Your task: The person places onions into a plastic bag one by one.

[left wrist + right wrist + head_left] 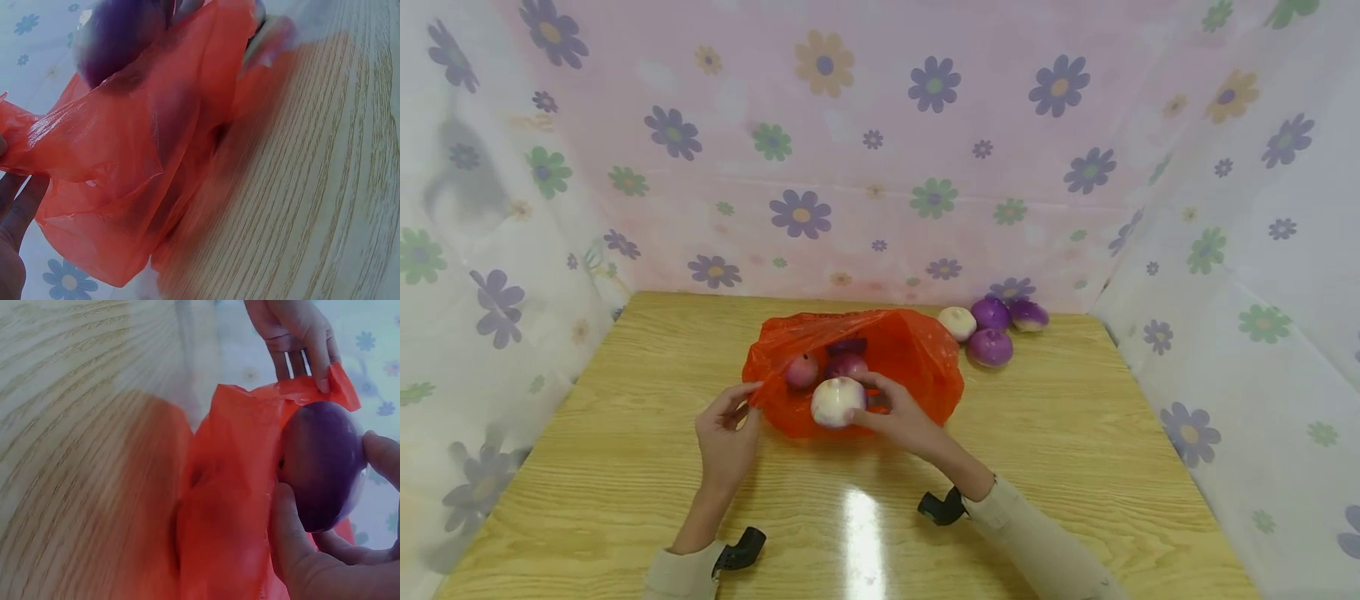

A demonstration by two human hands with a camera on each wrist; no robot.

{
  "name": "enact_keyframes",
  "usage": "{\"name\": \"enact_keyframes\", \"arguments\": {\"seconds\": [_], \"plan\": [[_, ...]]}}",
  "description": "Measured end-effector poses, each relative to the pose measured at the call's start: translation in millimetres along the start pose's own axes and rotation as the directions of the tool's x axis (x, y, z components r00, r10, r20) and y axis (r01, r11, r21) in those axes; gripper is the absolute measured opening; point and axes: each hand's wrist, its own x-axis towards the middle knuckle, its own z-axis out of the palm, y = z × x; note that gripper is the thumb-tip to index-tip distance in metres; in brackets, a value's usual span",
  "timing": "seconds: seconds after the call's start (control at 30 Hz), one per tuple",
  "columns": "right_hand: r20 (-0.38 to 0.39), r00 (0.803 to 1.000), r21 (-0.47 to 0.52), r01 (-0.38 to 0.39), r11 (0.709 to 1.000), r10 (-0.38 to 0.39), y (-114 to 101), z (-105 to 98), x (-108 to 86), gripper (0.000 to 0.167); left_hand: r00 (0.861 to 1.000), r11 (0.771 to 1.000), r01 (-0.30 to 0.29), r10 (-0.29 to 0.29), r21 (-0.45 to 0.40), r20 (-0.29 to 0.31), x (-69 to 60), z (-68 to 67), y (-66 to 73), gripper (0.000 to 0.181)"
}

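Observation:
A red plastic bag (936, 367) lies on the table with its mouth facing me. My left hand (727, 437) pinches the left edge of the mouth, also seen in the left wrist view, where the bag (106, 150) stretches from the fingers. My right hand (898, 417) holds a purple-and-white turnip (837, 403) between thumb and fingers at the mouth, its white side up. In the right wrist view the purple side of this turnip (325, 465) shows. Inside the bag rest a pinkish round one (802, 372) and purple ones (847, 365), partly hidden.
Right of the bag, at the table's back edge, sit a white turnip (957, 323) and several purple ones (990, 347). Flowered cloth (865, 167) hangs behind and at both sides of the wooden table (1045, 442).

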Motion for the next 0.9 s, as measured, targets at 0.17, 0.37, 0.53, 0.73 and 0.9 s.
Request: {"name": "enact_keyframes", "arguments": {"seconds": [0.17, 0.37, 0.53, 0.73, 0.9], "plan": [[0.048, 0.998, -0.007, -0.032, 0.999, 0.032, 4, 6, 11.4, 0.055, 1.000, 1.000, -0.009, 0.009, -0.005, 0.006, -0.9, 0.7, -0.7, 0.023], [0.084, 0.995, -0.057, -0.043, 0.997, 0.047, 7, 11, 24.3, 0.055, 1.000, 1.000, 0.011, -0.011, -0.008, 0.001, -1.6, 0.5, -0.3, 0.023], [0.106, 0.993, -0.070, -0.038, 0.997, 0.046, 7, 14, 29.8, 0.056, 1.000, 1.000, 0.021, -0.021, -0.004, 0.000, -1.7, 0.4, 0.3, 0.022], [0.093, 0.994, -0.080, -0.042, 0.996, 0.050, 9, 15, 33.2, 0.057, 1.000, 1.000, 0.029, -0.029, 0.001, 0.001, -1.2, 0.1, 0.9, 0.022], [0.063, 0.996, -0.093, -0.051, 0.994, 0.057, 11, 16, 34.7, 0.060, 1.000, 1.000, 0.026, -0.026, 0.003, 0.006, -1.0, 0.6, 0.4, 0.023]]}}
